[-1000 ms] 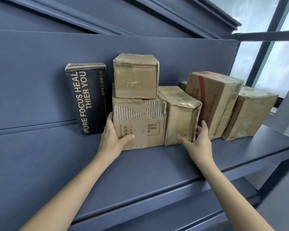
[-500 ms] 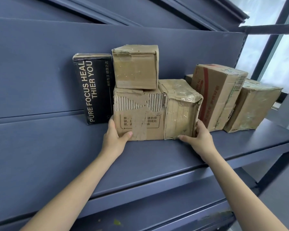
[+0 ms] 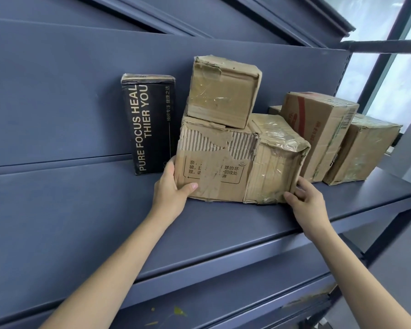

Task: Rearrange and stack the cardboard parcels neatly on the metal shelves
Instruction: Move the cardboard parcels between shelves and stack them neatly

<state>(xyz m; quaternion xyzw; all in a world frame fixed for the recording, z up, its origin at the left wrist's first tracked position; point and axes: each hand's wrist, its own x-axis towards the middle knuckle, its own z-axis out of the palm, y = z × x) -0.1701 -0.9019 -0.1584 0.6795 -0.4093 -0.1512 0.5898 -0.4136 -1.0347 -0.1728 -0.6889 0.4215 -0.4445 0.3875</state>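
On the dark blue metal shelf [image 3: 105, 224] a torn cardboard parcel with printed text [image 3: 214, 169] stands beside a taped parcel [image 3: 275, 160]. A smaller taped parcel [image 3: 223, 91] rests on top of the torn one, tilted. My left hand [image 3: 173, 186] grips the torn parcel's lower left corner, thumb on its front. My right hand [image 3: 304, 198] holds the taped parcel's lower right corner, fingers along its side. The two lower parcels are tipped a little, their left part raised off the shelf.
A black box with white lettering [image 3: 150, 124] stands upright against the back panel to the left. To the right stand a red-printed carton [image 3: 318, 131] and a taped brown parcel [image 3: 361, 148]. A window [image 3: 399, 86] lies beyond the shelf's right end.
The two lower parcels with the small one on top have shifted forward and to the right, away from the black box, and now sit tilted. Both hands kept their grips.
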